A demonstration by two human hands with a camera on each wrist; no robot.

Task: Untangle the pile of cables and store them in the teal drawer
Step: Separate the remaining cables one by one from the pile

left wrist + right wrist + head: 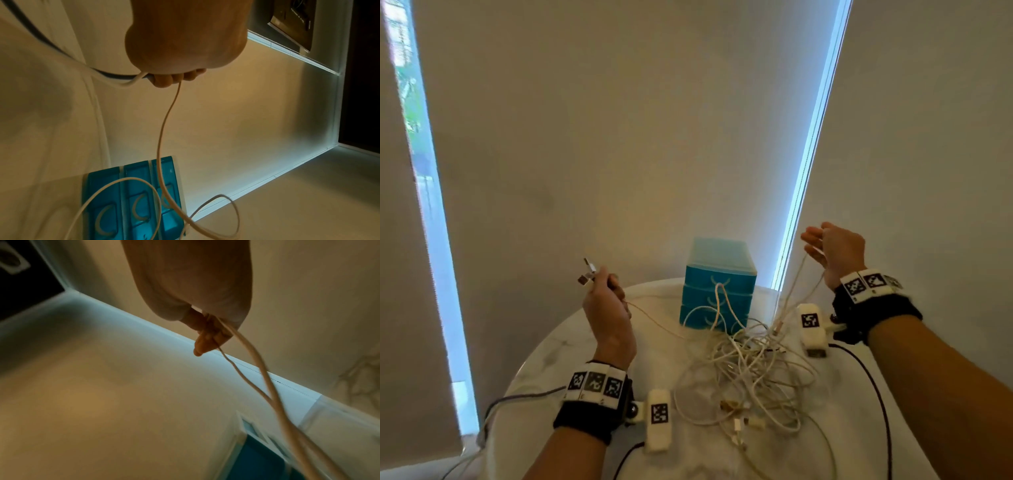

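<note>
Your left hand (606, 308) is raised above the left edge of the round white tabletop (558, 346), fingers curled around cable ends, so that two USB plugs (586, 274) stick out above your fist; in the left wrist view a thin white cable (162, 134) drops from those curled fingers (164, 81) toward the drawers. That strand runs low across the tabletop to the tangled pile of white cables (743, 380), which lies in the middle of the tabletop between your two forearms, with several small connectors (739, 421) loose at its near edge. Just behind the pile stands the teal drawer unit (717, 291), its three drawers all closed, and one loop of cable rises up in front of its handles. Your right hand (835, 250) is lifted to the right of the drawer unit, higher than the left, with the fingers loosely bent and pinching two pale strands (265, 374) that hang from it down into the pile. Wrist cameras with marker bands (595, 385) sit on both arms.
</note>
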